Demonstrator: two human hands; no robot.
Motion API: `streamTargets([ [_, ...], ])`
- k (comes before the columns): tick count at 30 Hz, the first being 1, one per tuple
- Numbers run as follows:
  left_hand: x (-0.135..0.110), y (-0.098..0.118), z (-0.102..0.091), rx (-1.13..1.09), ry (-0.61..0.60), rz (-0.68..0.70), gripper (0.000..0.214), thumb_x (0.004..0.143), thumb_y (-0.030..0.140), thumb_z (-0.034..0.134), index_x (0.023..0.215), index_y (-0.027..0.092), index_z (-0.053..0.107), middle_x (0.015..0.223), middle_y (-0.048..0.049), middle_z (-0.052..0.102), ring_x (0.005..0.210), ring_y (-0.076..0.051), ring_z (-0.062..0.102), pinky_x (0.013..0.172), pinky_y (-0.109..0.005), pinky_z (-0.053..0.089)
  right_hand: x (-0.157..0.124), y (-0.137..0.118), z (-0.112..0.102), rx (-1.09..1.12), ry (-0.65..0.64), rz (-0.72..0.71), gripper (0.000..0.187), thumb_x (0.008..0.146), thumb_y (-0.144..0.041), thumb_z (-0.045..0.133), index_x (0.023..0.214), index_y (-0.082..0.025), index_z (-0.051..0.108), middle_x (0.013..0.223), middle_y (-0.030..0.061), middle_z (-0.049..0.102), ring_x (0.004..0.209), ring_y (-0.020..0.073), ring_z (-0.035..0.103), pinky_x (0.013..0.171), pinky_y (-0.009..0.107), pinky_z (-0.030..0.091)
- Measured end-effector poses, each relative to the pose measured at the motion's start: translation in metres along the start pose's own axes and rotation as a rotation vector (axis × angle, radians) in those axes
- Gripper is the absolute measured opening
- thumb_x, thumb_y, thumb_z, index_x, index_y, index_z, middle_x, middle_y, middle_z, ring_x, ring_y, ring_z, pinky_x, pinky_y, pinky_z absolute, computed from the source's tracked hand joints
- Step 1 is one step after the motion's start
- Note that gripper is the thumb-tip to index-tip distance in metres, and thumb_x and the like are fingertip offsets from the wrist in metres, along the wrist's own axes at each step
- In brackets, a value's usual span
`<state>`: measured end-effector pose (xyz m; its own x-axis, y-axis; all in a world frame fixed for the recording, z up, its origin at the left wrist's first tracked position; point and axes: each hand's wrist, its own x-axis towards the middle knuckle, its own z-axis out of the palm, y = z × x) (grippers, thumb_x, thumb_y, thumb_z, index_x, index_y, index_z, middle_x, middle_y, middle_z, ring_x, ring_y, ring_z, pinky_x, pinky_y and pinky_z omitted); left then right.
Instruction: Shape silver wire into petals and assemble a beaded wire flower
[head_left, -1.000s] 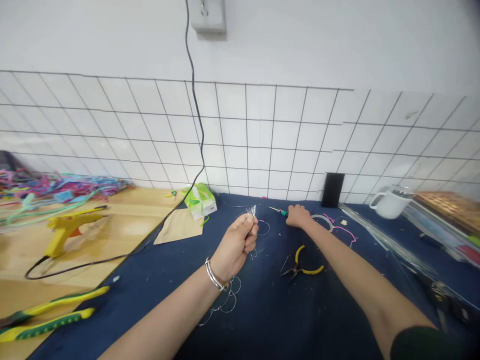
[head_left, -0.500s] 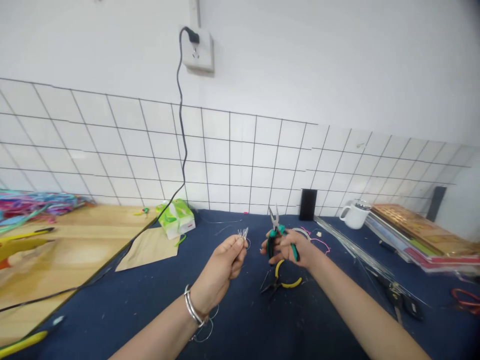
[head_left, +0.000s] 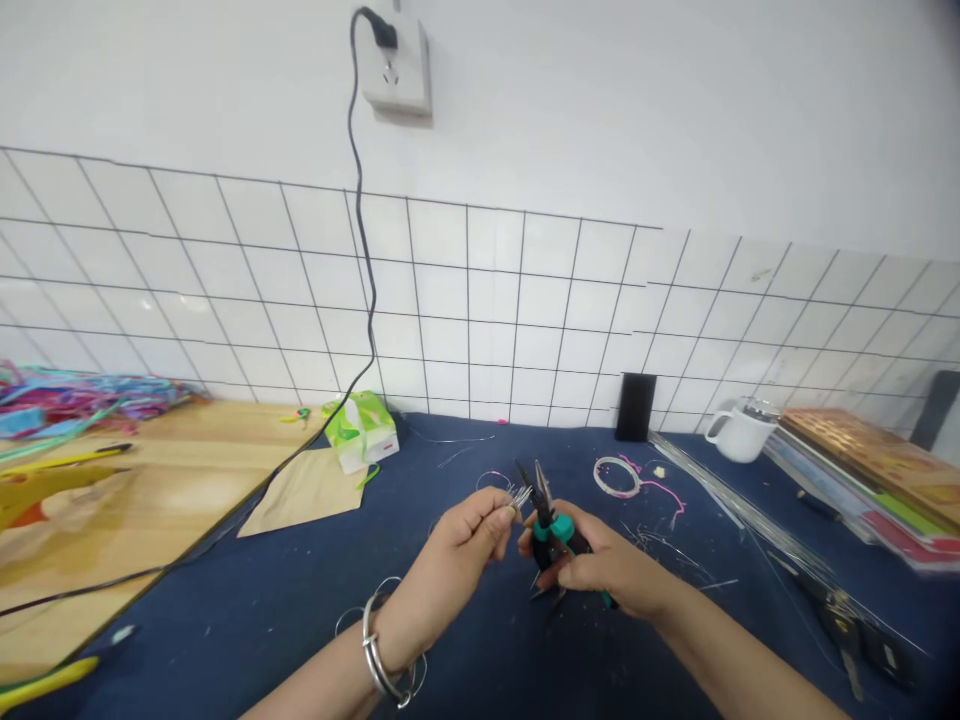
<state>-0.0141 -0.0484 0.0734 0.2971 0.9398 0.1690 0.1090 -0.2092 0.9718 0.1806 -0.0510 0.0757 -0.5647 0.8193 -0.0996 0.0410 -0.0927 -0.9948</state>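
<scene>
My left hand (head_left: pixel 461 545), with silver bangles at the wrist, is closed on a small bundle of thin silver wires (head_left: pixel 520 494) whose tips stick up past the fingers. My right hand (head_left: pixel 600 568) grips green-handled needle-nose pliers (head_left: pixel 547 510); their jaws are parted and point up, right beside the wire tips. Both hands hover close together over a dark blue cloth (head_left: pixel 525 640).
A coil of pink-and-white wire (head_left: pixel 616 476) lies behind the hands, a white mug (head_left: pixel 739 432) and stacked boards (head_left: pixel 870 460) at right. A green tissue pack (head_left: pixel 361 428), brown paper (head_left: pixel 304 490) and a black power cord (head_left: pixel 360 250) are at left, on wood.
My right hand lifted the green pliers off the cloth and brought them in to the wire tips. My left hand lowered a little. The yellow pliers are now hidden behind the hands.
</scene>
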Motion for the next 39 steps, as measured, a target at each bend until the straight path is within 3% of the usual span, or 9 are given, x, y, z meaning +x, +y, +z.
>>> streamTargets([
  [6, 0.005, -0.003, -0.005, 0.120, -0.012, 0.005, 0.020, 0.086, 0.027, 0.040, 0.073, 0.018, 0.052, 0.058, 0.0033, 0.043, 0.054, -0.010, 0.038, 0.052, -0.020, 0.029, 0.004, 0.002, -0.004, -0.122, 0.066, 0.047, 0.040, 0.066, -0.013, 0.057, 0.104, -0.023, 0.050, 0.103, 0.0023, 0.054, 0.095, 0.0197, 0.051, 0.080, 0.035, 0.040],
  [13, 0.005, -0.003, -0.004, 0.152, -0.052, 0.003, 0.018, 0.084, 0.025, 0.042, 0.075, 0.018, 0.056, 0.056, 0.0037, 0.042, 0.052, -0.010, 0.037, 0.050, -0.020, 0.029, 0.005, 0.003, -0.003, -0.129, 0.038, 0.068, 0.042, 0.064, -0.012, 0.055, 0.104, -0.022, 0.050, 0.100, 0.0021, 0.055, 0.098, 0.0206, 0.049, 0.079, 0.033, 0.040],
  [26, 0.006, -0.005, -0.007, 0.111, -0.060, 0.011, 0.021, 0.082, 0.026, 0.044, 0.076, 0.020, 0.063, 0.053, 0.0029, 0.044, 0.051, -0.011, 0.037, 0.050, -0.020, 0.029, 0.008, 0.004, -0.001, -0.255, 0.016, 0.069, 0.040, 0.067, -0.010, 0.049, 0.105, -0.022, 0.050, 0.091, 0.0003, 0.056, 0.086, 0.0174, 0.051, 0.073, 0.029, 0.039],
  [39, 0.008, -0.010, -0.007, 0.088, -0.078, -0.009, 0.020, 0.081, 0.025, 0.045, 0.069, 0.019, 0.058, 0.053, 0.0031, 0.044, 0.049, -0.011, 0.035, 0.048, -0.020, 0.027, 0.012, 0.012, 0.002, -0.377, 0.037, 0.073, 0.033, 0.071, -0.013, 0.047, 0.102, -0.024, 0.050, 0.085, -0.0014, 0.054, 0.074, 0.0143, 0.048, 0.067, 0.027, 0.037],
])
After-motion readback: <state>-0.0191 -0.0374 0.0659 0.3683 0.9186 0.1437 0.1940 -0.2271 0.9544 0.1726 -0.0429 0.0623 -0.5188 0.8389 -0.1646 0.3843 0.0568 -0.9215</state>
